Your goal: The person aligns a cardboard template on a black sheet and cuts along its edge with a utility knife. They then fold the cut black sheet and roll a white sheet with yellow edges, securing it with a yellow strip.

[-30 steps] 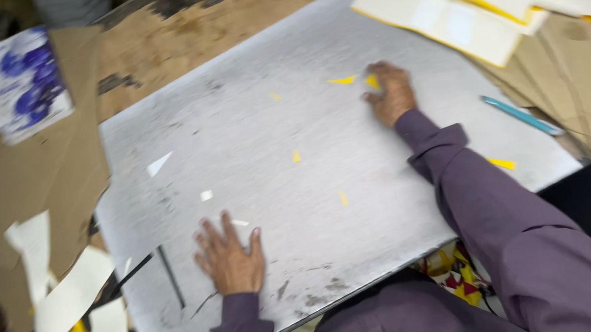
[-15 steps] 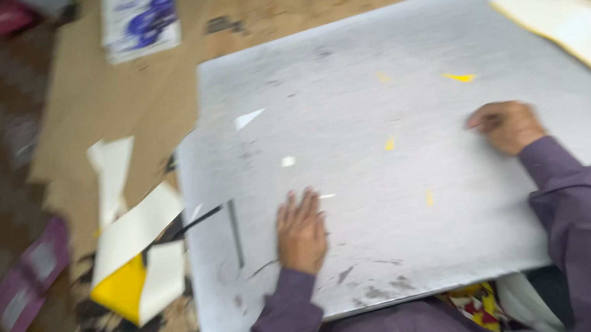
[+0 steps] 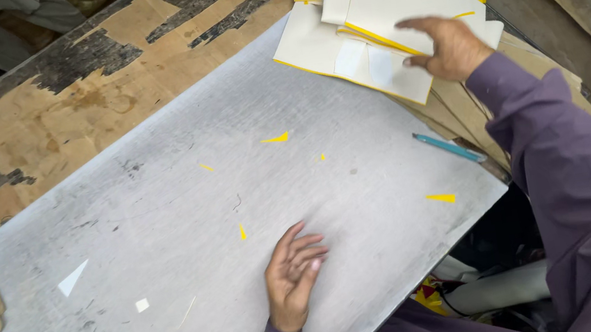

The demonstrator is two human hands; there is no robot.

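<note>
The right hand (image 3: pixel 450 46) hovered over the stack of cream-white cut sheets with yellow edging (image 3: pixel 381 10) at the far right corner of the counter, fingers spread and slightly curled, the grip open and closed on nothing; whether the fingertips touched the top sheet could not be told. The left hand (image 3: pixel 293 273) lay palm down and relaxed on the large grey scuffed cutting board (image 3: pixel 186 223), its grip open too, holding nothing.

As a judgement, the work looked to be between pieces. The board carried no sheet, only leavings: small yellow offcut triangles (image 3: pixel 275 138) scattered across its middle and right side, and a white triangular scrap (image 3: pixel 72 278) with a tiny white square near the left. That suggested some cutting was already done, with finished or waiting sheets piled together in the stack. No fresh sheet was laid out on the board.

A teal pen-like tool (image 3: pixel 449 147) lay untouched at the right edge of the board, just beside a pile of brown cardboard sheets (image 3: pixel 476 106) under the stack. The worn brown wooden counter (image 3: pixel 65 108) showed beyond the board.
</note>
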